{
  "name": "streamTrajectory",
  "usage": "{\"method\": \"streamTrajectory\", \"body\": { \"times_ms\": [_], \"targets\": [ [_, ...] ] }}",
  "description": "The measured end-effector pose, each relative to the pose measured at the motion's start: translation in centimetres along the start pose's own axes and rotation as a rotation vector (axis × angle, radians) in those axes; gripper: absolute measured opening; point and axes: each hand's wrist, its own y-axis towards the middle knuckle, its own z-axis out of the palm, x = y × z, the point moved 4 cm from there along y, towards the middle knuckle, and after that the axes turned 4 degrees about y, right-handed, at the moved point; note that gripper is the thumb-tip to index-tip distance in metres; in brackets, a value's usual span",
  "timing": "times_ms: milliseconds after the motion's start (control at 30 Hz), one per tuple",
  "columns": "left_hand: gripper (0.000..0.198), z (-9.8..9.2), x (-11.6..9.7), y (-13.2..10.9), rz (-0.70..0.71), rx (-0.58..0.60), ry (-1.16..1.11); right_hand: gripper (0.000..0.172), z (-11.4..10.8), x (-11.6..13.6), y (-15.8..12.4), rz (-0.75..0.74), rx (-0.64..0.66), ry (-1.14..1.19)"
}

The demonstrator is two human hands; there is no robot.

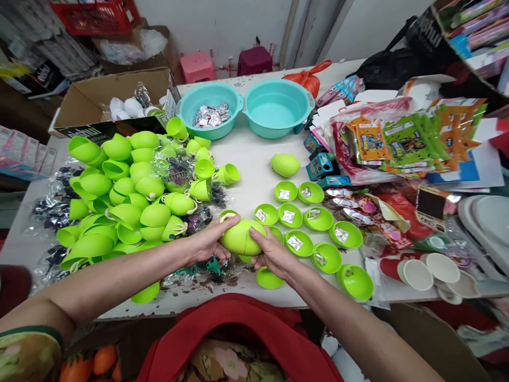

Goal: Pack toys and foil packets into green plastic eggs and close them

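Observation:
Between my two hands is a green plastic egg (243, 238), its halves together with a seam across the middle. My left hand (214, 239) grips its left end, and my right hand (272, 252) holds the right end with the thumb on top. Just right of the hands lie several open green egg halves (299, 243), many with a small silvery packet (295, 242) inside. A closed green egg (285, 165) rests farther back. To the left is a big heap of green egg shells (127, 201), mixed with clear-bagged dark toys (214, 265).
Two turquoise basins (278, 109) stand at the back, the left one holding small silvery packets (211, 115). A cardboard box (115, 93) with white egg shapes is at back left. Colourful pouches (413, 140), paper cups (417, 274) and blue boxes (319, 166) crowd the right side.

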Motion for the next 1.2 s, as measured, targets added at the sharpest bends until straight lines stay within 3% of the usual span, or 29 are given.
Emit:
{"method": "streamTrajectory", "body": {
  "times_ms": [133, 333, 400, 500, 600, 667, 867, 967, 1033, 1067, 1133, 1200],
  "targets": [
    [0.060, -0.1, 0.1, 0.5, 0.066, -0.117, -0.086, 0.065, 0.3, 0.6, 0.7, 0.000, -0.002, 0.017],
    [0.049, 1.3, -0.9, -1.6, 0.209, -0.204, -0.069, 0.069, 1.5, -1.3, -0.7, -0.217, -0.221, 0.109],
    [0.051, 1.2, -1.9, -2.3, 0.285, -0.168, 0.003, 0.073, 1.3, -1.2, -1.1, -0.292, -0.211, 0.098],
    [0.072, 0.8, -3.3, -2.8, 0.384, -0.004, 0.037, 0.088, 0.2, 0.7, -1.5, -0.469, -0.161, -0.080],
    [0.084, 0.8, -4.0, -2.5, 0.356, 0.121, -0.012, 0.100, -1.1, 2.9, -1.8, -0.630, -0.180, -0.337],
    [0.082, 1.1, -3.9, -2.1, 0.339, 0.117, -0.015, 0.102, -1.8, 3.2, -1.7, -0.616, -0.191, -0.351],
    [0.079, 3.1, -3.9, 0.0, 0.443, 0.137, 0.071, 0.091, -3.7, 1.9, -0.6, -0.475, -0.082, -0.090],
    [0.093, 3.4, -6.2, 2.5, 0.566, 0.130, 0.266, 0.084, -5.8, 4.8, 1.1, -0.469, -0.096, -0.191],
    [0.104, 2.2, -8.1, 4.8, 0.673, 0.009, 0.417, 0.081, -7.9, 8.9, 3.1, -0.562, -0.226, -0.333],
    [0.104, 1.0, -8.9, 6.0, 0.718, -0.119, 0.498, 0.084, -9.2, 11.4, 4.3, -0.638, -0.363, -0.404],
    [0.087, -1.9, -10.0, 8.0, 0.777, -0.453, 0.705, 0.097, -11.9, 16.3, 6.8, -0.784, -0.689, -0.534],
    [0.060, -4.4, -10.2, 9.8, 0.782, -0.708, 0.957, 0.098, -14.0, 20.5, 9.8, -0.890, -0.915, -0.690]
  ]
}}
